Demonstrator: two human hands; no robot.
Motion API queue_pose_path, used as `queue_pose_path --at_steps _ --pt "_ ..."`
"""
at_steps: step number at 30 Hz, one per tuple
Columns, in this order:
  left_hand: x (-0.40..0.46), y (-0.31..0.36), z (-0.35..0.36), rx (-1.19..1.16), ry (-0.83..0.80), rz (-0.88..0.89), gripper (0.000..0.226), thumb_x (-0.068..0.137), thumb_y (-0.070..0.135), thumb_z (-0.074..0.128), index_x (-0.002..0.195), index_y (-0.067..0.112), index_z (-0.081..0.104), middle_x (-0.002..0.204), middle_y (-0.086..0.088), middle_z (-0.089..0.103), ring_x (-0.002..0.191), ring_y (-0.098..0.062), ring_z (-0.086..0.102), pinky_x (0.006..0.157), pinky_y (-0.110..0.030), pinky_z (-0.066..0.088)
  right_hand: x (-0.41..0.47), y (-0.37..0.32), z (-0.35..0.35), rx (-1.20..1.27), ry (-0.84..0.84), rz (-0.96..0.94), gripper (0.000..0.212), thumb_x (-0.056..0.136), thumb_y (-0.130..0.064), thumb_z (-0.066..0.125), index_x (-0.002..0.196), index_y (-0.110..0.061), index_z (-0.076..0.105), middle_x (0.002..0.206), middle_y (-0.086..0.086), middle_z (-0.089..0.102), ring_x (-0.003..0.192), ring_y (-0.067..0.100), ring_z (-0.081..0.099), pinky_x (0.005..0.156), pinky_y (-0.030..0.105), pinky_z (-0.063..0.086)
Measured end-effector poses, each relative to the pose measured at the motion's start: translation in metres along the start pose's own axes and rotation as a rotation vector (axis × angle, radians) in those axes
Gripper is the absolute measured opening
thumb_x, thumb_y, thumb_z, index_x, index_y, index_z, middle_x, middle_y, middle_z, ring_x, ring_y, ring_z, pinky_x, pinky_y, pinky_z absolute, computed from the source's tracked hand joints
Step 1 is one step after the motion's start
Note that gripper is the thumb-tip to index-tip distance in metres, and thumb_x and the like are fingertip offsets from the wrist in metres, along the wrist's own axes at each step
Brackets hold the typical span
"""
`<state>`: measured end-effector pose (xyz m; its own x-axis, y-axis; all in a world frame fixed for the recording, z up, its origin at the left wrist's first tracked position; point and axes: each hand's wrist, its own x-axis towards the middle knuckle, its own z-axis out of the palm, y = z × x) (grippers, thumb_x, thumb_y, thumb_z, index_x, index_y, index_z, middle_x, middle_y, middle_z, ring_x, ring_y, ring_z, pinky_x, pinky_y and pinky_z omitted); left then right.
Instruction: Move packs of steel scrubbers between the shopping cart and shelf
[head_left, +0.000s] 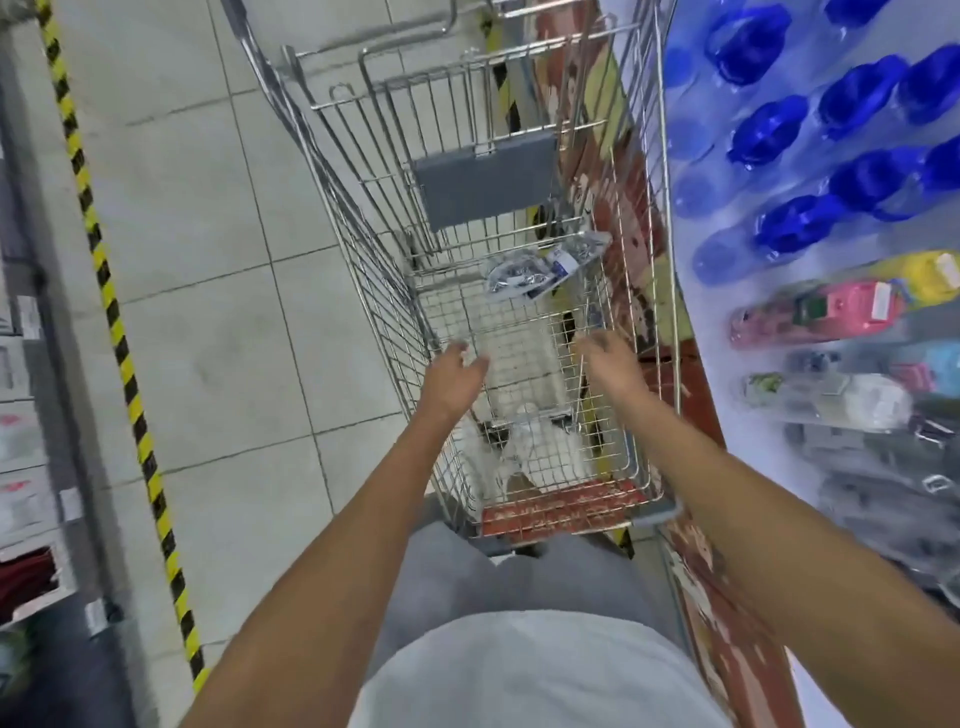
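A wire shopping cart (374, 270) stands in front of me in the aisle. Clear packs of steel scrubbers (545, 267) with blue labels lie on its floor at the far end, under the grey child-seat flap (488, 182). My left hand (457, 371) reaches down into the basket with fingers spread and holds nothing. My right hand (610, 361) reaches in beside it, fingers loosely bent and empty. Both hands are short of the packs. The frame is motion-blurred.
A shelf wall on the right carries hanging blue scrubbers (810, 171) and coloured packs (841, 312). Black-and-yellow tape (119, 338) runs along the tiled floor by the left shelving (21, 467). A red handle bar (561, 512) crosses the cart's near end.
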<state>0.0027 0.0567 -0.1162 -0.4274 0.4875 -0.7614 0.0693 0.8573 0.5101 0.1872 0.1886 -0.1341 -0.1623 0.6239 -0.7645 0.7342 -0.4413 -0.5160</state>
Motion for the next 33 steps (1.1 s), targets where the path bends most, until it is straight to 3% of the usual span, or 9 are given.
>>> queue_pose_path --at_steps 2,5,9,12,15,20,23,28,33 --pt "0.033 0.01 0.002 -0.122 -0.01 -0.085 0.057 0.106 0.042 0.054 0.154 0.013 0.044 0.153 -0.01 0.051 0.137 -0.03 0.052 0.118 -0.045 0.039 0.036 -0.01 0.001 0.105 -0.015 0.072 0.055 0.103 -0.047 0.056 0.147 -0.015 0.049 0.14 0.004 0.058 0.128 0.027 0.057 0.096 0.038 0.049" --pt "0.085 0.017 0.007 -0.312 -0.054 -0.207 0.047 0.106 0.033 0.052 0.147 0.008 0.051 0.143 -0.01 0.057 0.13 -0.028 0.055 0.114 -0.045 0.043 0.091 -0.02 0.007 0.226 -0.054 0.181 0.061 0.099 -0.055 0.058 0.146 -0.017 0.048 0.139 0.006 0.058 0.128 0.028 0.056 0.11 0.049 0.045" --pt "0.151 0.021 0.011 -0.471 -0.08 -0.358 0.026 0.108 0.029 0.05 0.122 0.011 0.061 0.102 -0.009 0.058 0.09 -0.022 0.052 0.08 -0.034 0.048 0.159 -0.028 0.021 0.315 -0.039 0.33 0.051 0.101 -0.053 0.057 0.138 -0.019 0.057 0.11 -0.001 0.059 0.105 0.023 0.059 0.095 0.045 0.053" --pt "0.193 0.019 0.014 -0.538 -0.119 -0.422 0.036 0.107 0.032 0.052 0.134 0.009 0.057 0.112 -0.012 0.059 0.096 -0.024 0.055 0.094 -0.04 0.053 0.196 -0.029 0.034 0.473 -0.052 0.425 0.023 0.103 -0.046 0.056 0.106 -0.024 0.063 0.08 -0.005 0.057 0.067 0.012 0.055 0.071 0.035 0.052" --pt "0.226 0.019 0.022 -0.638 -0.177 -0.462 0.046 0.106 0.036 0.055 0.141 0.007 0.05 0.119 -0.014 0.058 0.105 -0.028 0.058 0.105 -0.046 0.053 0.223 -0.029 0.043 0.597 -0.047 0.479 0.028 0.102 -0.045 0.058 0.084 -0.024 0.061 0.059 -0.007 0.058 0.047 0.01 0.053 0.054 0.025 0.047" --pt "0.252 0.026 0.041 -0.676 -0.231 -0.438 0.034 0.102 0.037 0.063 0.13 0.017 0.057 0.133 -0.012 0.056 0.113 -0.032 0.062 0.098 -0.057 0.057 0.263 -0.028 0.051 0.749 -0.043 0.444 0.025 0.097 -0.04 0.069 0.095 -0.015 0.069 0.085 0.002 0.069 0.071 0.017 0.064 0.092 0.035 0.054" --pt "0.259 0.026 0.051 -0.708 -0.221 -0.419 0.028 0.1 0.026 0.069 0.122 0.011 0.062 0.122 -0.009 0.068 0.112 -0.033 0.068 0.091 -0.056 0.061 0.277 -0.029 0.055 0.754 -0.026 0.431 0.027 0.099 -0.034 0.068 0.114 -0.012 0.071 0.111 0.007 0.074 0.107 0.026 0.07 0.105 0.047 0.053" --pt "0.256 0.015 0.048 -0.815 -0.145 -0.421 0.02 0.097 0.01 0.069 0.116 0.006 0.065 0.111 -0.012 0.075 0.106 -0.032 0.074 0.082 -0.053 0.064 0.273 -0.02 0.056 0.711 0.04 0.411 0.018 0.101 -0.021 0.065 0.114 -0.01 0.069 0.105 0.009 0.078 0.097 0.027 0.071 0.089 0.044 0.062" --pt "0.233 -0.011 0.031 -0.836 -0.099 -0.439 0.041 0.094 0.002 0.07 0.132 0.014 0.061 0.118 -0.014 0.075 0.1 -0.033 0.076 0.072 -0.047 0.064 0.251 0.002 0.041 0.511 0.083 0.324 0.021 0.093 -0.018 0.068 0.114 -0.014 0.067 0.115 0.01 0.073 0.101 0.029 0.07 0.087 0.043 0.059"
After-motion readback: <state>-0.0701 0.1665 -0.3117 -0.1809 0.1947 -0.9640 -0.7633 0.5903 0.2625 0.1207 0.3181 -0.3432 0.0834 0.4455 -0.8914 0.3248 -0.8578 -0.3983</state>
